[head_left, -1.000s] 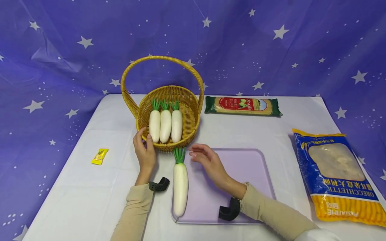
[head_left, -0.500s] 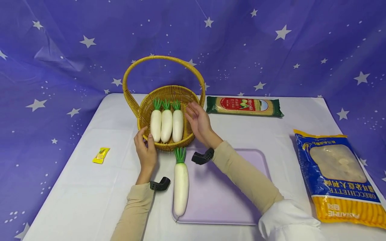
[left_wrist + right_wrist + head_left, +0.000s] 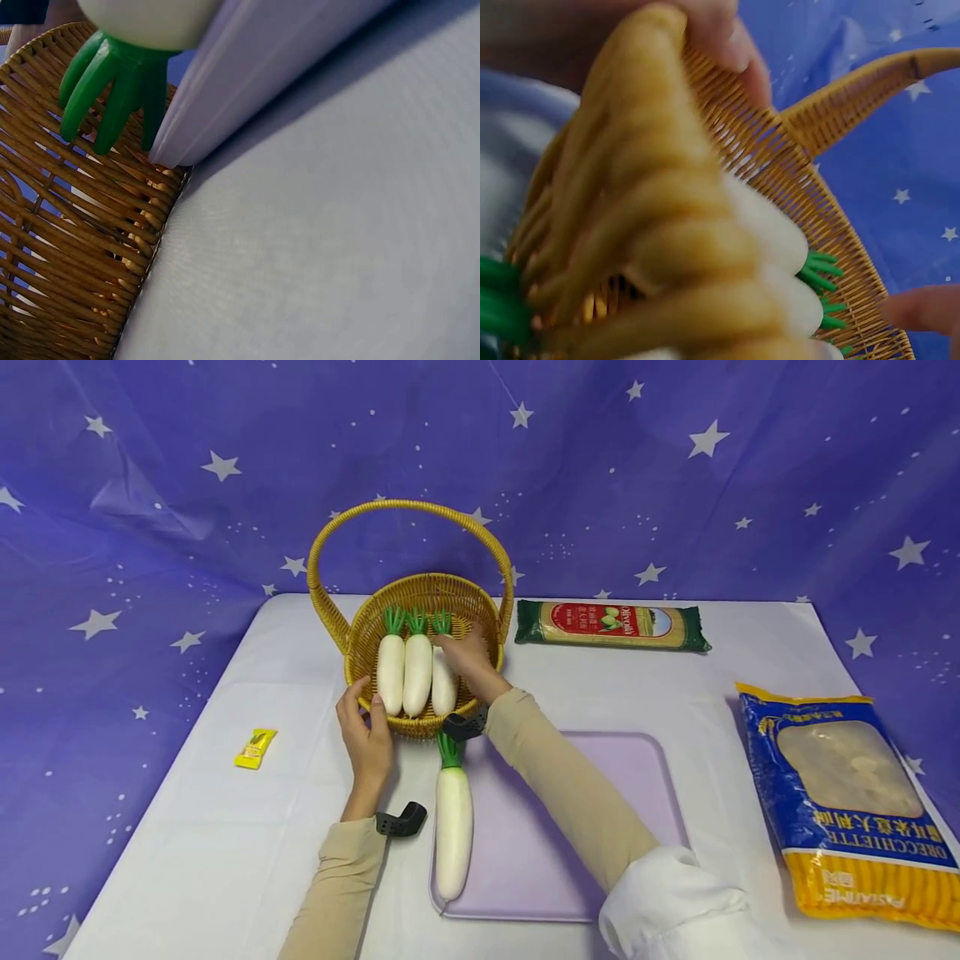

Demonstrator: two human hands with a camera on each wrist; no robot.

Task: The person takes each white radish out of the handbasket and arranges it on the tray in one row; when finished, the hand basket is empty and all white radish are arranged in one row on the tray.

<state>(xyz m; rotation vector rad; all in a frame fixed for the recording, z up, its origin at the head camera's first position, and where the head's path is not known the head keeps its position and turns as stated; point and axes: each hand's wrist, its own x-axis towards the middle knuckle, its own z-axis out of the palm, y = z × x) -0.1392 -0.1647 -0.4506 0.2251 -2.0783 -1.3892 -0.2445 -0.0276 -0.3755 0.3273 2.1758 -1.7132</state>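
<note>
A yellow-brown wicker basket (image 3: 427,724) with a tall handle holds three white radishes (image 3: 417,677) with green tops. My left hand (image 3: 365,743) holds the basket's front-left rim, thumb and fingers bent against it. My right hand (image 3: 468,662) is inside the basket, over the upper part of the rightmost radish (image 3: 444,685); whether its fingers close on it is hidden. In the right wrist view only one finger (image 3: 922,307) shows, beside the green tops. A larger white radish (image 3: 453,831) lies along the left side of a light purple tray (image 3: 585,827), its leaves towards the basket.
A green-ended pasta packet (image 3: 611,625) lies at the back, right of the basket. A blue and yellow pasta bag (image 3: 847,802) is at the far right. On the left lies a small yellow wrapped sweet (image 3: 256,748). A starry purple cloth (image 3: 600,485) hangs behind the table.
My right hand has moved from above the tray, up and left, past the basket's right rim and onto the rightmost small radish. My left hand stays at the basket rim.
</note>
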